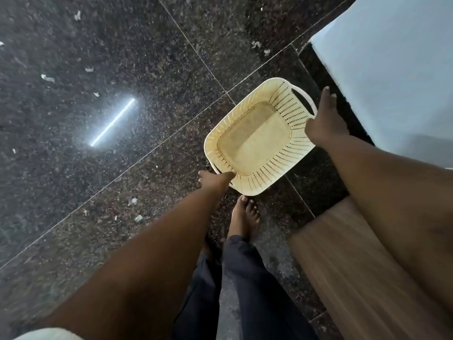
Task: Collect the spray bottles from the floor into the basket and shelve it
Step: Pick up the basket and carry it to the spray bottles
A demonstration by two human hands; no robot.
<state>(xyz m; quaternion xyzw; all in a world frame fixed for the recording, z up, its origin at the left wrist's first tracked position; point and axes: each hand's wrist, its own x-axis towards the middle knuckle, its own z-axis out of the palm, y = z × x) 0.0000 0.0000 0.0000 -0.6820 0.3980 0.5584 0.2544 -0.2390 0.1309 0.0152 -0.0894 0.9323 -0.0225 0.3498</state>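
A cream plastic basket [267, 173] with slotted walls and a handle at each end hangs just above the dark floor, tilted, and it holds nothing. My left hand [213, 180] grips the handle at its near-left end. My right hand [326, 121] holds the rim beside the far-right handle, with its fingers reaching past the edge. No spray bottle is in view.
The floor [122, 57] is polished dark granite tile, strewn with small white scraps [47, 78] and showing a tube light's reflection. A pale blue wall [397, 69] rises at the right. A wooden surface [348, 261] lies at the lower right. My bare foot [245, 217] stands below the basket.
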